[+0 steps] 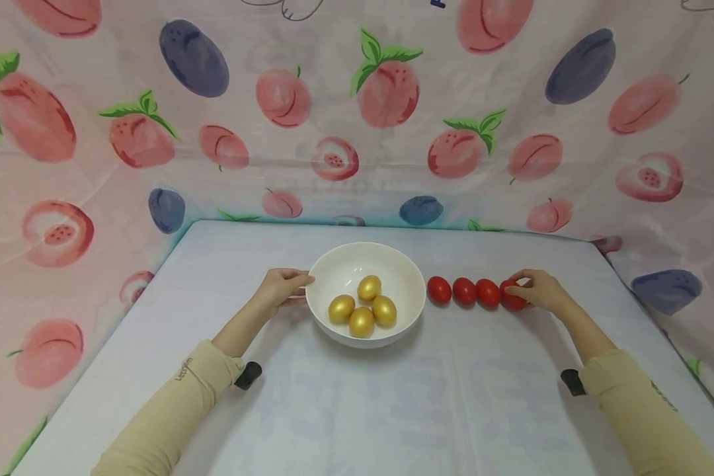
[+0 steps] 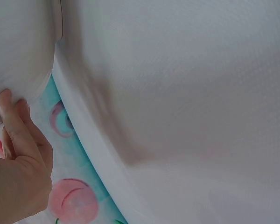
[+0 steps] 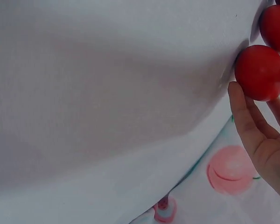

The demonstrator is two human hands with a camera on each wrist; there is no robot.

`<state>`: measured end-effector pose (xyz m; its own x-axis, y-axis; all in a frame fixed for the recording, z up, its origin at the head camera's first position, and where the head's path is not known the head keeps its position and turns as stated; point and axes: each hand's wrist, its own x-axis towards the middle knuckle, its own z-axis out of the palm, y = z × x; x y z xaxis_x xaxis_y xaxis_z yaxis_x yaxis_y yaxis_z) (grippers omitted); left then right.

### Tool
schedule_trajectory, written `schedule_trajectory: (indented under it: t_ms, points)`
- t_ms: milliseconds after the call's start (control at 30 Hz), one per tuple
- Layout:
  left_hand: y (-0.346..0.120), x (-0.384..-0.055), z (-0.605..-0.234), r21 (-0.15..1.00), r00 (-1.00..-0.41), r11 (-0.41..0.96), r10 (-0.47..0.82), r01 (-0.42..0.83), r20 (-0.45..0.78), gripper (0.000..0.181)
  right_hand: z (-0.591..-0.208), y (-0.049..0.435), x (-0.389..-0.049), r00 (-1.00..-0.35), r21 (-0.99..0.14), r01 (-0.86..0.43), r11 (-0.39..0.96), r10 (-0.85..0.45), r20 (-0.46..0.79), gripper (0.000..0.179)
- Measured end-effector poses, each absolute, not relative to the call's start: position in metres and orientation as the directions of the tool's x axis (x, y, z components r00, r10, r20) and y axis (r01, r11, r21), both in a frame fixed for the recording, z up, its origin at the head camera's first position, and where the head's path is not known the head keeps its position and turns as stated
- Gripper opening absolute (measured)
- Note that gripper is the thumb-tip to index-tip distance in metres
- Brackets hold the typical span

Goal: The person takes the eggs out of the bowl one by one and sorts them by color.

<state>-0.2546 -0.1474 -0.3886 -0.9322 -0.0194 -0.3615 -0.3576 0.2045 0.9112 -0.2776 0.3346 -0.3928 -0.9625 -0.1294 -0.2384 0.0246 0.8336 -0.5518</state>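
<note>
A white bowl (image 1: 320,322) stands upright on the table with several shiny gold eggs (image 1: 361,322) lying together inside it. My left hand (image 1: 282,287) holds the bowl at its left side, thumb at the rim and other fingers lower along the outer wall; the left wrist view shows the fingertips against that wall. To the right of the bowl, several red eggs (image 1: 465,291) lie in a straight row. At the row's far right end my right hand (image 1: 540,289) grips the last red egg (image 3: 260,73) between thumb and fingers, close beside its neighbour.
A white cloth (image 1: 357,410) covers the table, and a fruit-printed curtain (image 1: 333,53) rises behind it and at both sides. Black wrist-worn pieces show at the left cuff (image 1: 248,375) and the right cuff (image 1: 572,382).
</note>
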Motion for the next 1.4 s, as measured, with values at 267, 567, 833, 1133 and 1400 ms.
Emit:
schedule_trajectory:
  t_ms: [267,567,833,1133,1400]
  points:
    - [-0.147,-0.254,-0.388,0.905,-0.93,0.218,-0.031,-0.365,-0.367,0.043,-0.395,0.333,-0.281,-0.95,-0.526,0.064,0.848,-0.11,-0.293,0.05]
    - [-0.145,-0.256,-0.387,0.903,-0.927,0.216,-0.033,-0.37,-0.372,0.044,-0.396,0.333,-0.284,-0.947,-0.525,0.074,0.848,-0.106,-0.304,0.054]
    - [-0.144,-0.257,-0.386,0.897,-0.922,0.221,-0.039,-0.383,-0.384,0.043,-0.392,0.335,-0.283,-0.954,-0.532,0.04,0.846,-0.127,-0.273,0.057]
    - [-0.145,-0.255,-0.387,0.899,-0.927,0.233,-0.032,-0.371,-0.374,0.042,-0.383,0.337,-0.281,-0.961,-0.518,-0.036,0.855,-0.172,-0.218,0.049]
    - [-0.145,-0.256,-0.385,0.905,-0.932,0.235,-0.011,-0.355,-0.362,0.039,-0.37,0.332,-0.279,-0.982,-0.462,-0.123,0.878,-0.175,-0.072,0.041]
